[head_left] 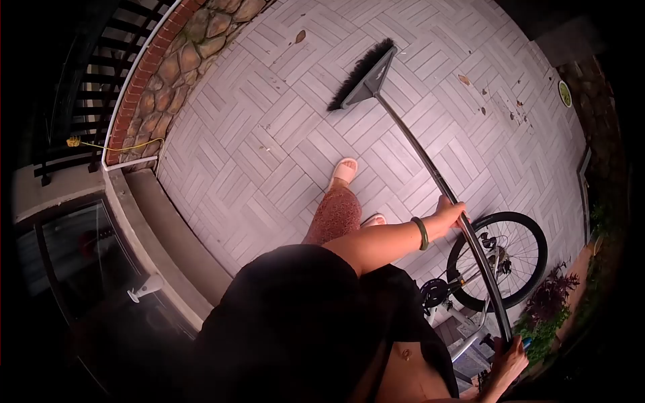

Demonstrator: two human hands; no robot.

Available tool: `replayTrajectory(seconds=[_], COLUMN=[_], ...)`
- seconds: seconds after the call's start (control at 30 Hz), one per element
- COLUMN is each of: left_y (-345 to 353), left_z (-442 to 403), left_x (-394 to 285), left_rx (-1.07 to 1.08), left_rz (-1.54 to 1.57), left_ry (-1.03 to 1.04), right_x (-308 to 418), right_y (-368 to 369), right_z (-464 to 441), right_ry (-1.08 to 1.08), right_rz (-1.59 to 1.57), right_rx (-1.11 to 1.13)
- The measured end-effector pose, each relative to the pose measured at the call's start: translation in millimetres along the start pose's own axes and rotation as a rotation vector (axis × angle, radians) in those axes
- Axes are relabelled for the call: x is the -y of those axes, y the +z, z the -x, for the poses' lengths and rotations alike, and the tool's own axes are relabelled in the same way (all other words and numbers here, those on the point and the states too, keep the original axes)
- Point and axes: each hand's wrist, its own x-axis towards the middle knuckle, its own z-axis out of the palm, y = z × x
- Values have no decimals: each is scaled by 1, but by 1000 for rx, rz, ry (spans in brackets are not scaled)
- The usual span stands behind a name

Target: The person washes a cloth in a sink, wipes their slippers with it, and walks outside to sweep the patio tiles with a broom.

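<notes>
A long-handled broom (437, 176) stretches diagonally across the head view, its grey head with dark bristles (363, 72) at the far end over the tiles. Whether the bristles touch the floor I cannot tell. Partway down the dark shiny handle, my left hand (451, 216) is closed around it, a green bangle (422, 233) on that wrist. My right hand (512, 361) grips the handle near its lower end at bottom right. A small blue patch shows beside those fingers.
Dry leaves (464, 80) lie scattered on the tiled floor (269, 141). A bicycle wheel (498, 262) stands close to the handle, near plants (547, 305). On the left are a stone wall (171, 80), a step (161, 218) and a door (80, 255).
</notes>
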Motion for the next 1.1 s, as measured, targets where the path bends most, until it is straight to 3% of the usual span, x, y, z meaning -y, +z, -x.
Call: replayTrajectory(seconds=[0.07, 0.17, 0.27, 0.43, 0.5, 0.53, 0.57, 0.63, 0.67, 0.7, 0.77, 0.83, 0.9, 0.93, 0.97, 1.03, 1.1], left_y=[-33, -130, -248, -482, -513, -561, -518, -402, -350, -298, -188, -91, -27, 1, 23, 65, 77], left_z=[17, 18, 40, 59, 42, -11, -14, -33, -49, -79, -111, -121, -146, -161, -173, -167, -165], left_x=[-35, -81, -139, -197, -218, -193, -217, -267, -286, -287, -308, -328, -344, -354, -366, -397, -421], left_rx=[-136, -340, -681, -999, -1112, -1047, -992, -876, -846, -823, -791, -574, -330, -259, -190, -231, -186], left_rz=[202, 505, 737, 908, 1007, 1114, 1024, 1061, 908, 917, 808, 729, 665, 650, 633, 615, 607], left_ry=[94, 235, 328, 334, 363, 402, 317, 370, 216, 294, 126, 86, 82, 66, 61, 97, 96], right_x=[5, 91, 242, 517, 570, 576, 574, 525, 487, 439, 343, 273, 220, 226, 250, 235, 213], right_y=[-11, -30, -51, -68, -88, -97, -107, -128, -145, -158, -199, -247, -276, -297, -322, -340, -347], right_z=[-70, -184, -270, -332, -347, -359, -372, -414, -431, -443, -442, -415, -396, -391, -383, -391, -413], right_ry=[-239, -663, -944, -1369, -1408, -1402, -1397, -1206, -1051, -1040, -858, -576, -545, -529, -472, -399, -466], right_rz=[130, 200, 133, 93, 118, 155, 200, 228, 396, 368, 347, 509, 524, 514, 707, 945, 909], right_rx=[-45, -245, -220, -153, -145, -149, -144, -138, -87, -157, -151, -142, -254, -273, -330, -443, -551])
